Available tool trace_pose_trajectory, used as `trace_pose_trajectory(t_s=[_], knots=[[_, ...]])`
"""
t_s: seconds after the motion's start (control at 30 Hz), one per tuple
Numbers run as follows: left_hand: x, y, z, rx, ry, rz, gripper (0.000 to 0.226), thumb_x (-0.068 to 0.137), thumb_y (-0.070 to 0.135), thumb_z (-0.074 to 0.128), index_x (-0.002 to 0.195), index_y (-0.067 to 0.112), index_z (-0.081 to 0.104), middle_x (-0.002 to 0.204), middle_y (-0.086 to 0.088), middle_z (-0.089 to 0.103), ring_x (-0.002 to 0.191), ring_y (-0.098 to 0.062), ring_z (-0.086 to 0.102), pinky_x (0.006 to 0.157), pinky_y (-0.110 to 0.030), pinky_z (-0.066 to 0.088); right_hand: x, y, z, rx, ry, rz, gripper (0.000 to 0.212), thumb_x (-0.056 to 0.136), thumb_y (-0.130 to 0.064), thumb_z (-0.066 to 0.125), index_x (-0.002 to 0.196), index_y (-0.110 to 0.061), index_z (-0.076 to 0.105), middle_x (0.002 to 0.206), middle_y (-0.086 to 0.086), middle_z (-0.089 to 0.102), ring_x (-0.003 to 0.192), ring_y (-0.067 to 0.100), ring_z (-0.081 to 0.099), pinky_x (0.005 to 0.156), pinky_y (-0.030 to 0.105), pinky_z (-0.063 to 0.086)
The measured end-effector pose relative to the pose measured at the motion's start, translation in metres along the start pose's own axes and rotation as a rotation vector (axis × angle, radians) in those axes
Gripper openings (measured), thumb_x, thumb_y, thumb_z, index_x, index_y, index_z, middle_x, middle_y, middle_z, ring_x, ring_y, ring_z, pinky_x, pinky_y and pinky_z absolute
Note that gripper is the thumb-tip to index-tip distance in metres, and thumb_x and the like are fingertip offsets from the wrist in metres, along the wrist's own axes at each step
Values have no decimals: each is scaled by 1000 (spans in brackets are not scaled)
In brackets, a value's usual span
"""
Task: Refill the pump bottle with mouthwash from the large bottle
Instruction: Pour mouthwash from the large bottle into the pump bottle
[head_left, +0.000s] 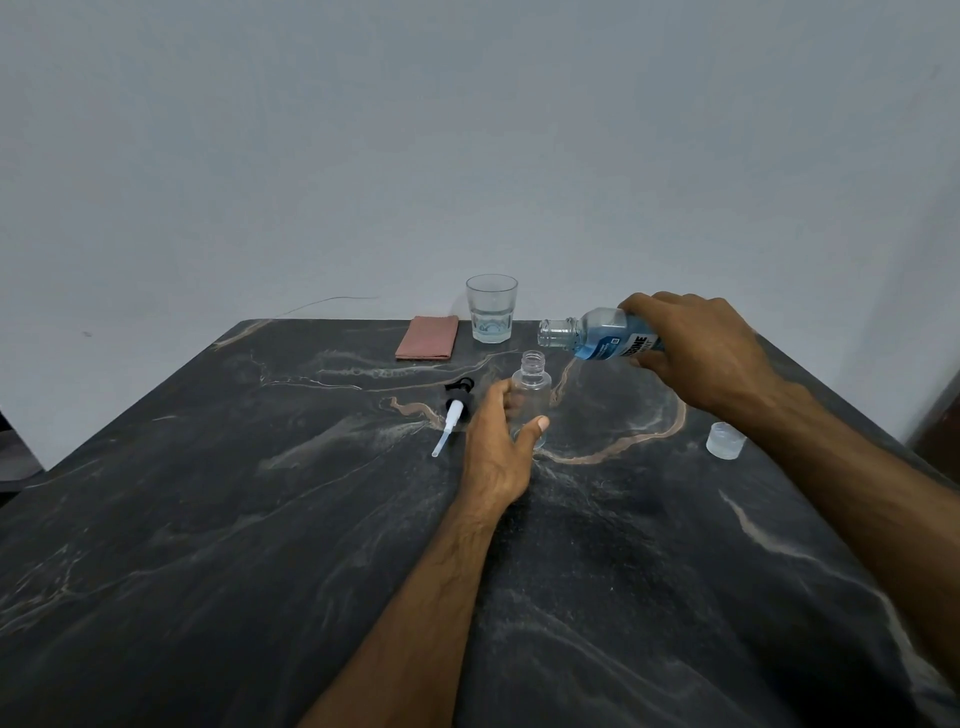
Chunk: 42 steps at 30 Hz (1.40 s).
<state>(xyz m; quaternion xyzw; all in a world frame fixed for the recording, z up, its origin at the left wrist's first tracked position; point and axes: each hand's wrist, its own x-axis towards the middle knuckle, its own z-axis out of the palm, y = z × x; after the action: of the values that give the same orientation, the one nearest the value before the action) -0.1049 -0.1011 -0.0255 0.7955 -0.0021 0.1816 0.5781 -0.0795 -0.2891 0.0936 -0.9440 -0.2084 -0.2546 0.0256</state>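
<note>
My right grip (696, 353) clasps the tilted mouthwash bottle (597, 338), its open mouth just above the pump bottle (532, 387). My left grip (498, 441) wraps that empty, upright bottle on the table (260, 519). The pump head (454, 413) lies left of it, a cap (724, 440) right.

The right hand (696, 343) covers the rear of the tilted clear blue-labelled mouthwash bottle (597, 338), cutting its label text short. The left hand (498, 447) hides the small clear plastic pump bottle's (532, 389) lower side. Both forearms leave the frame's edges.
</note>
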Motion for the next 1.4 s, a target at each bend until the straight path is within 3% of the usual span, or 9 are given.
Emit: trace_pose_trajectory(t_s=[0.8,1.4], knots=[[1,1,0,12,0,0,53,88,16,66,135,15,42,126,4,53,110,-6,48,93,-21,40,1,-1,-6,-27,-10,-6,40,85,-23,71,122,-20,54,109,6,66,91,30,60,77,39,44],[0,1,0,-13,4,5,51,87,13,67,133,14,44,129,-1,56,118,-13,52,103,-32,44,2,-1,-11,-45,-20,-9,44,86,-21,71,125,-19,53,112,8,66,93,31,60,80,42,45]])
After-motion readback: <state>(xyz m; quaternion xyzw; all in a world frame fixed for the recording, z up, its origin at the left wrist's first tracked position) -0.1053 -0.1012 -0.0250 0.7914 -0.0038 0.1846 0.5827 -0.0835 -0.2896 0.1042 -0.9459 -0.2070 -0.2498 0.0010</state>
